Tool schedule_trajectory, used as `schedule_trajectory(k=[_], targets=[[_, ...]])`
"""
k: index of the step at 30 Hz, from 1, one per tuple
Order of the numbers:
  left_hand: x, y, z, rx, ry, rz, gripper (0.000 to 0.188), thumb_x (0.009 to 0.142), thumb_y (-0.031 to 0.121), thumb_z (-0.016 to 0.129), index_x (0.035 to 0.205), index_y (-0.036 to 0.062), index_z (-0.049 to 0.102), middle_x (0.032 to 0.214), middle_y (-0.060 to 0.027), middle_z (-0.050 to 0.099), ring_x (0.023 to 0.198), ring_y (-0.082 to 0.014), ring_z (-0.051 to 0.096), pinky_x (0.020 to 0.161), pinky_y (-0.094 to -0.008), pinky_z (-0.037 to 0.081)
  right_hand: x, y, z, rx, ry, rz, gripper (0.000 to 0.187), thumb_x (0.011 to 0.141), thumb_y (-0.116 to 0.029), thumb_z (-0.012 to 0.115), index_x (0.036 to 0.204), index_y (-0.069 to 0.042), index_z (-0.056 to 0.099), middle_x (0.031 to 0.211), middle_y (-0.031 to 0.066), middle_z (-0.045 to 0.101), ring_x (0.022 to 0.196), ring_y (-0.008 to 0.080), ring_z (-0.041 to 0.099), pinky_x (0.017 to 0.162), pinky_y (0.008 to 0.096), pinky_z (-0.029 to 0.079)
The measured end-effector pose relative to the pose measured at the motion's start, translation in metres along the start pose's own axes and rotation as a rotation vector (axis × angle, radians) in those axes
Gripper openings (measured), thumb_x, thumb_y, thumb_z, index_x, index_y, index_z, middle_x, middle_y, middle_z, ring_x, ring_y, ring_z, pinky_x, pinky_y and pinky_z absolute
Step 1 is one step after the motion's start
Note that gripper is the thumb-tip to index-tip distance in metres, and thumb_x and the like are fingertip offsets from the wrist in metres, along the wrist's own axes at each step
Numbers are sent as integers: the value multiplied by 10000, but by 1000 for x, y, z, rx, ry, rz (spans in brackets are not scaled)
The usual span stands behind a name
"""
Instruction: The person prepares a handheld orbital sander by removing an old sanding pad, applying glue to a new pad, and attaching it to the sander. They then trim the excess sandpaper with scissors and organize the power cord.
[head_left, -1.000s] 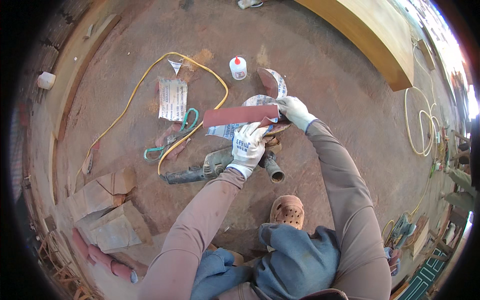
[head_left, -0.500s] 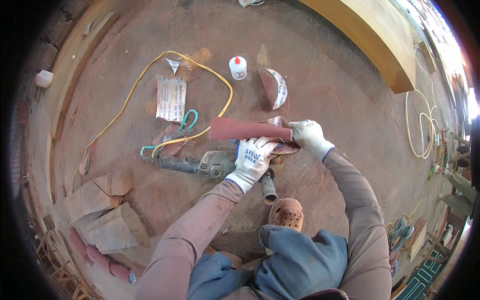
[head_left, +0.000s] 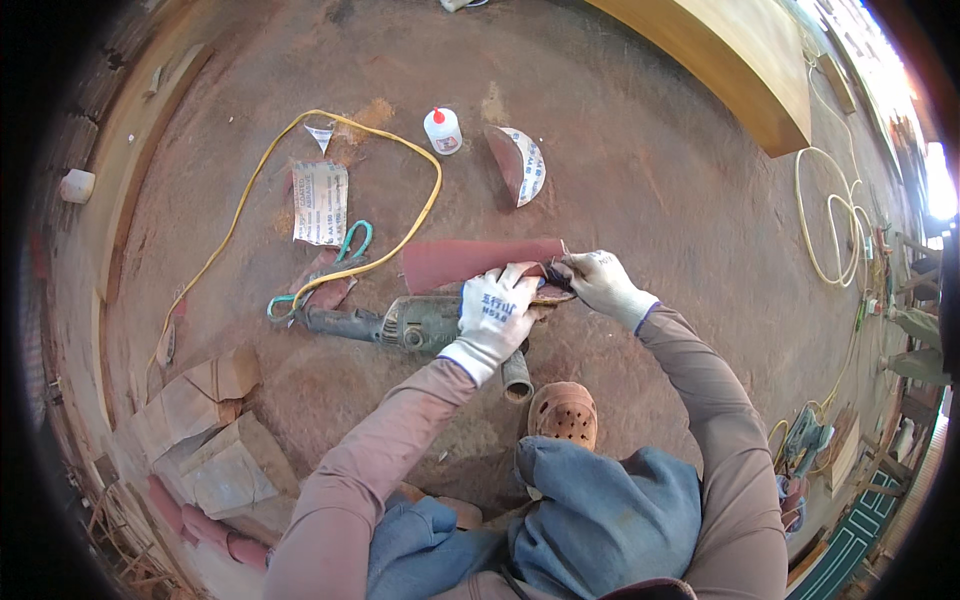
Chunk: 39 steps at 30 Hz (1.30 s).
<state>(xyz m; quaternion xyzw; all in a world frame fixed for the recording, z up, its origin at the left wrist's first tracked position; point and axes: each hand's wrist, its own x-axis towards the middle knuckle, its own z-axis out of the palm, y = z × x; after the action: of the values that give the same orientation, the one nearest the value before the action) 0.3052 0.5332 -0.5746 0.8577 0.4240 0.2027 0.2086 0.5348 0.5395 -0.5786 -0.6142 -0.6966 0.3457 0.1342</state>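
Sandpaper (head_left: 440,264), rust-red side up and curved along its length, lies just past your left hand (head_left: 497,310), mostly toward its eleven o'clock. Taking that hand as the clock's centre, with twelve straight ahead of you, your left forearm (head_left: 400,430) rises from seven o'clock with the wrist nearly straight. The back of the white glove faces up, and the fingers lie side by side, bent a little over the sheet's near edge and pointing toward one. The thumb is hidden, so I cannot tell how firmly you grip there. Your right hand (head_left: 603,285) sits just beyond those fingertips, between two and three o'clock, its forearm (head_left: 700,370) bending in from about four. That hand points back toward ten, fingers bunched with almost no gap, closed on the sheet's right end; which layer the tips pinch is hidden. Close by, the power tool (head_left: 408,325) stretches out to nine o'clock, and its tubular side handle (head_left: 516,378) juts toward half past five. Scissors (head_left: 357,236) with teal handles rest at ten, a half-round abrasive piece (head_left: 518,167) at twelve, a white bottle (head_left: 443,132) at half past eleven, and your brown clog (head_left: 563,415) at five.
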Motion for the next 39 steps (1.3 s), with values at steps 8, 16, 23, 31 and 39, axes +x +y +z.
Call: schedule_trajectory(k=[8, 16, 23, 31, 39], targets=[[1, -6, 16, -145, 30, 22, 472, 679, 81, 740, 1141, 172, 703, 1227, -20, 660, 1090, -304, 626, 920, -500, 468, 43, 31, 1, -116, -92, 22, 204, 902, -257, 624, 986, -137, 767, 862, 182, 727, 840, 384, 710, 754, 471, 554], [-10, -1, 6, -14, 130, -77, 504, 643, 122, 778, 1140, 160, 706, 1172, -61, 643, 1101, -329, 586, 896, -487, 459, 29, -9, 0, 568, 127, 90, 398, 953, -358, 645, 1093, 6, 723, 989, 164, 742, 985, 275, 709, 919, 362, 520], [1, -8, 9, -82, 179, -11, 406, 633, 74, 768, 1030, 155, 755, 1118, -6, 693, 1091, -267, 619, 909, -458, 468, 82, -35, 0, -300, 35, 261, 305, 939, -274, 554, 1118, -106, 735, 1056, 181, 749, 987, 373, 718, 829, 499, 555], [-14, -4, 21, -323, 135, 246, 375, 591, 72, 743, 956, 161, 751, 1025, 10, 711, 984, -246, 654, 931, -443, 486, 152, 48, 23, -753, -69, -50, 282, 1005, -275, 475, 1227, -203, 633, 902, 88, 775, 766, 287, 757, 600, 511, 562], [-7, -10, 19, -316, 152, 130, 311, 726, 84, 728, 1030, 146, 745, 1145, 6, 705, 1083, -250, 621, 998, -471, 464, 107, 34, 1, -52, 220, 315, 334, 1040, -396, 579, 1020, -83, 692, 917, 124, 741, 901, 303, 711, 815, 401, 529]])
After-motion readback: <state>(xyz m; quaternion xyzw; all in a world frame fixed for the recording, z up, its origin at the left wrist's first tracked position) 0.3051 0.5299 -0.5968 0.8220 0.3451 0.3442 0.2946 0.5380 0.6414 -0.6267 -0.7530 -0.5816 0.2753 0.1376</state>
